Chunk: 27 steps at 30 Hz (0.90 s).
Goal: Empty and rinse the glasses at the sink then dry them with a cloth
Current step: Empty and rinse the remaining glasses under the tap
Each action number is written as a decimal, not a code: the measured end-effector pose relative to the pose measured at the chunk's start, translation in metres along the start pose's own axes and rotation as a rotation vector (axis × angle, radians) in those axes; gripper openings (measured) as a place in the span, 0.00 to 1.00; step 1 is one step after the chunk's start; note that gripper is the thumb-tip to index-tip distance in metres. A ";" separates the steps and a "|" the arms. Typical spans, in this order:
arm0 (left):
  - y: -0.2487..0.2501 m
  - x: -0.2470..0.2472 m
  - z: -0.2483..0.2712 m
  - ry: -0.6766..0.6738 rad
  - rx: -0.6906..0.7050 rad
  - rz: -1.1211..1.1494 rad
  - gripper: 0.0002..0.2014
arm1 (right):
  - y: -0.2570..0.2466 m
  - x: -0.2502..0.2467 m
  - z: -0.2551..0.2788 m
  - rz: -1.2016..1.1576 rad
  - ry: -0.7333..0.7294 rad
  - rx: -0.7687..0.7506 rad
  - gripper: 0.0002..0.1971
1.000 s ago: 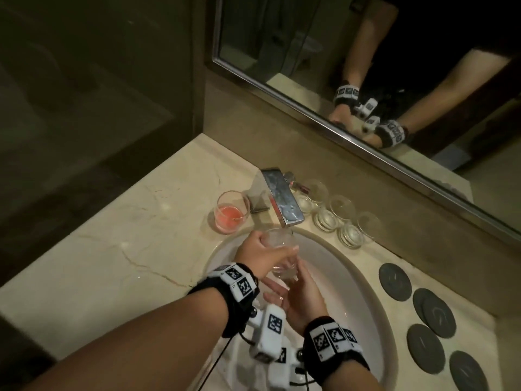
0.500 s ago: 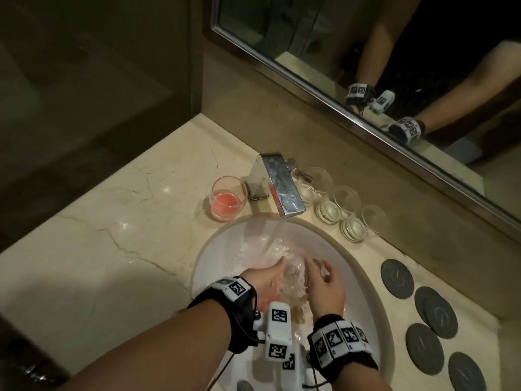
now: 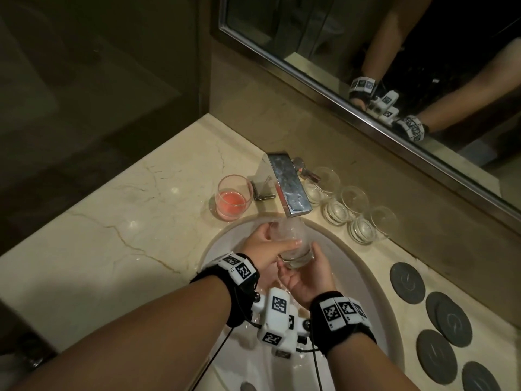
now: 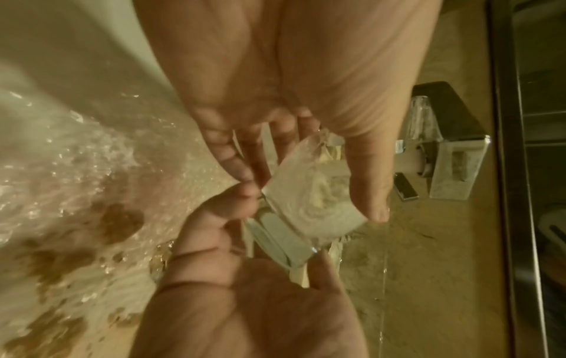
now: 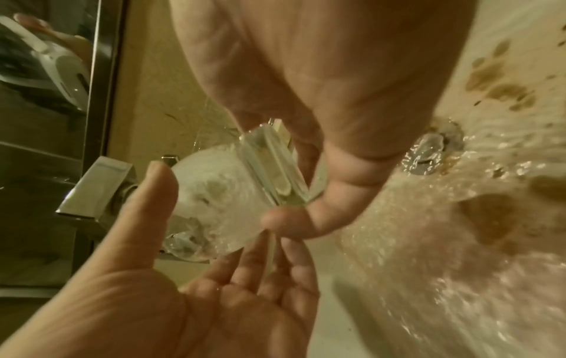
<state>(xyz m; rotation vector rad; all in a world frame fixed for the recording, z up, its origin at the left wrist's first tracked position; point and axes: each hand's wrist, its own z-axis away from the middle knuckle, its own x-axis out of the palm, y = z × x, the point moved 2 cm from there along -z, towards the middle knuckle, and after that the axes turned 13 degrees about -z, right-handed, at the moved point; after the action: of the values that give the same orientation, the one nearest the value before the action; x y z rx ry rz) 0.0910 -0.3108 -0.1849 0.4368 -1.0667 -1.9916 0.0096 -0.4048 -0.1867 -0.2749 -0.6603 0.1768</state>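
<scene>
A clear glass [image 3: 294,239] stands upright under the spout of the chrome faucet [image 3: 287,190], over the white sink [image 3: 375,292]. Water runs into it and swirls inside. My left hand [image 3: 277,238] grips its side, thumb in front and fingers behind. Below it, my right hand [image 3: 298,262] cups and pinches the thick base. The left wrist view shows the glass [image 4: 312,201] between left thumb and fingers, with the right hand [image 4: 245,278] under it. In the right wrist view, the glass [image 5: 220,193] base sits in the curled right fingers [image 5: 291,218].
A glass with pink drink [image 3: 233,197] stands left of the faucet on the marble counter [image 3: 112,221]. Several empty glasses [image 3: 352,210] line up right of the faucet by the mirror wall. Dark round coasters [image 3: 407,283] lie at the right. Pinkish water runs toward the drain [image 5: 428,155].
Half a second ago both hands held the glass low and tipped in the basin. Now they have lifted it upright under the spout.
</scene>
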 end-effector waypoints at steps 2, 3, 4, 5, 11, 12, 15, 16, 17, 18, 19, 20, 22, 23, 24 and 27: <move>0.001 -0.002 -0.001 0.050 0.003 -0.043 0.47 | -0.002 0.004 0.001 -0.018 -0.055 -0.046 0.22; 0.002 -0.002 -0.001 0.049 0.012 -0.056 0.49 | -0.003 0.006 0.002 -0.015 -0.074 -0.061 0.22; 0.003 -0.003 -0.001 0.031 0.019 -0.066 0.51 | -0.003 0.006 0.002 -0.005 -0.080 -0.065 0.23; 0.004 -0.004 -0.002 0.006 0.017 -0.071 0.53 | -0.005 0.004 0.001 0.014 -0.072 -0.064 0.24; 0.003 -0.008 0.002 -0.082 0.060 -0.095 0.27 | -0.010 -0.001 -0.002 0.029 -0.054 0.022 0.30; 0.003 -0.008 0.001 -0.055 0.072 -0.098 0.28 | -0.011 0.001 -0.002 0.005 -0.063 0.009 0.27; 0.003 -0.008 -0.001 -0.062 0.064 -0.061 0.32 | -0.011 0.001 -0.006 0.023 -0.072 -0.022 0.26; 0.003 -0.007 -0.001 -0.082 0.066 -0.059 0.31 | -0.010 0.000 -0.007 0.056 -0.064 -0.003 0.28; 0.003 -0.007 -0.001 -0.102 0.069 -0.072 0.28 | -0.009 -0.002 -0.007 0.087 -0.060 0.030 0.31; 0.004 -0.007 -0.001 -0.119 0.079 -0.085 0.25 | -0.009 -0.002 -0.007 0.117 -0.056 0.064 0.33; 0.002 -0.006 -0.002 -0.131 0.088 -0.091 0.24 | -0.009 -0.002 -0.006 0.129 -0.061 0.087 0.34; 0.001 -0.005 -0.002 -0.130 0.088 -0.080 0.24 | -0.010 -0.001 -0.005 0.122 -0.068 0.094 0.34; -0.001 -0.007 0.000 -0.120 0.062 -0.031 0.24 | -0.012 0.002 -0.005 0.082 -0.083 0.076 0.30; -0.002 -0.008 0.000 -0.116 0.052 -0.011 0.25 | -0.013 0.004 -0.006 0.072 -0.087 0.058 0.28; -0.004 -0.010 0.000 -0.117 0.046 0.019 0.28 | -0.014 0.004 -0.008 0.078 -0.084 0.044 0.27; -0.003 -0.014 -0.001 -0.104 0.065 0.021 0.33 | -0.015 0.001 -0.012 0.193 -0.040 0.065 0.30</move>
<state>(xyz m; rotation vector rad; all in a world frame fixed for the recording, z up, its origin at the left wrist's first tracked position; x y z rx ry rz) 0.0981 -0.2991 -0.1891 0.3576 -1.1981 -1.9835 0.0191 -0.4210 -0.1901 -0.2730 -0.6662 0.3892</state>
